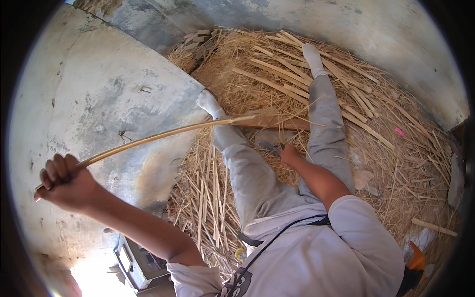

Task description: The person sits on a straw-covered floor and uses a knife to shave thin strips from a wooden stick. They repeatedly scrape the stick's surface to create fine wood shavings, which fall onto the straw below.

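Observation:
My left hand (67, 183), raised at the far left, is closed around one end of a long bamboo strip (158, 137). The strip bows slightly and runs to the right over my left shin, its pale far tip lying near a brown wooden block (277, 122) between my legs. Low between my knees, my right hand (289, 154) is wrapped round the dark handle of a knife with a broad grey blade (268, 146). The blade points left and is apart from the strip. Part of the handle is hidden by my fingers.
Split bamboo slats (282, 74) lie around my right foot. Thin strips (210, 198) are heaped by my left thigh, with shavings (401, 173) over the floor. Concrete walls (99, 89) enclose the left and far sides. A grey box-like device (138, 262) stands at lower left.

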### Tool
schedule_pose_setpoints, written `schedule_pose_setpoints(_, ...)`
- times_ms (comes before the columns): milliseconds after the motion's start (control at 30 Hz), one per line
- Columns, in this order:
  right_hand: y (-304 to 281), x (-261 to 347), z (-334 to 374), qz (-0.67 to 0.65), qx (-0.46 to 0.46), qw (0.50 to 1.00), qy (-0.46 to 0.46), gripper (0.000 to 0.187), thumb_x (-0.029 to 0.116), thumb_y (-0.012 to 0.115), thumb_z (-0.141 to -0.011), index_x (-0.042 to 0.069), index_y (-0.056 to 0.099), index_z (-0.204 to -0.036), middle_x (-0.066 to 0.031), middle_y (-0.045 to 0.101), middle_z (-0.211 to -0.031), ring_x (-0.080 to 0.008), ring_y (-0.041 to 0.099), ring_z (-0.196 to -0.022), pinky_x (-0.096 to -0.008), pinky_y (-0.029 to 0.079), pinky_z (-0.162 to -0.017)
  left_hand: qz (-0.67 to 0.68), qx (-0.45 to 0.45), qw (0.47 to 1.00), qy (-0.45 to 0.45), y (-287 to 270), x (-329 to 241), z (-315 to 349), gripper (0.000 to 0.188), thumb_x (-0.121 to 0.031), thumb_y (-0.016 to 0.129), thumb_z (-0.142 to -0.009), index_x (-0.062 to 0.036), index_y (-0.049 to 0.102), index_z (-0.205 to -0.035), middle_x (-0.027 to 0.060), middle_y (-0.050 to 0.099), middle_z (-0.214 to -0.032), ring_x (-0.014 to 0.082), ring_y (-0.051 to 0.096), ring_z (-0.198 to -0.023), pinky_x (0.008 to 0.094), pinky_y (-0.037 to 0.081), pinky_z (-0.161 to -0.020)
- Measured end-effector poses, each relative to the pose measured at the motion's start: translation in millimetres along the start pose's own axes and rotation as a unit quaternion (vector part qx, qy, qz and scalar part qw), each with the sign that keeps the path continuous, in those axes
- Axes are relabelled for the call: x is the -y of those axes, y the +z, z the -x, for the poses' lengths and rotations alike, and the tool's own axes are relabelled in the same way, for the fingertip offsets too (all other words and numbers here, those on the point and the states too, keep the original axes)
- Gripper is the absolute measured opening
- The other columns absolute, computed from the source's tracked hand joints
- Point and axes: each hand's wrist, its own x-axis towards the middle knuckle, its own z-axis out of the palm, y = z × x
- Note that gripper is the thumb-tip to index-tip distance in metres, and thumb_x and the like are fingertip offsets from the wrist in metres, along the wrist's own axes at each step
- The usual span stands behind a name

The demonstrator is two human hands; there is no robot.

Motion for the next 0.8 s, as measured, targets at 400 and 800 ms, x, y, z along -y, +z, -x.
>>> schedule_pose_setpoints(400, -22.8, 24.3, 18.5, -0.103, 0.019, 0.993, 0.054, 0.030, 0.026, 0.064, -0.091, -0.003, 0.060, -0.084, -0.0146, 0.061, -0.067, -0.0256, 0.062, -0.051, -0.0410, 0.051, -0.043, -0.075, -0.166, 0.983, -0.004, 27.6, 52.9, 81.4, 0.069, -0.069, 0.020, -0.103, -0.0143, 0.041, -0.067, -0.0035, 0.028, -0.055, 0.0104, 0.024, -0.050, 0.0267, 0.019, -0.046)
schedule_pose_setpoints(800, -14.8, 15.5, 5.8, -0.083, 0.025, 0.992, 0.095, 0.034, 0.028, 0.059, -0.098, 0.000, 0.058, -0.078, -0.0102, 0.056, -0.058, -0.0231, 0.057, -0.046, -0.0388, 0.049, -0.044, -0.013, 0.071, 0.996, -0.046, 32.2, 86.0, 127.2, 0.035, -0.047, 0.047, -0.107, -0.0124, 0.043, -0.103, 0.0047, 0.048, -0.093, 0.0167, 0.049, -0.081, 0.0342, 0.045, -0.074)
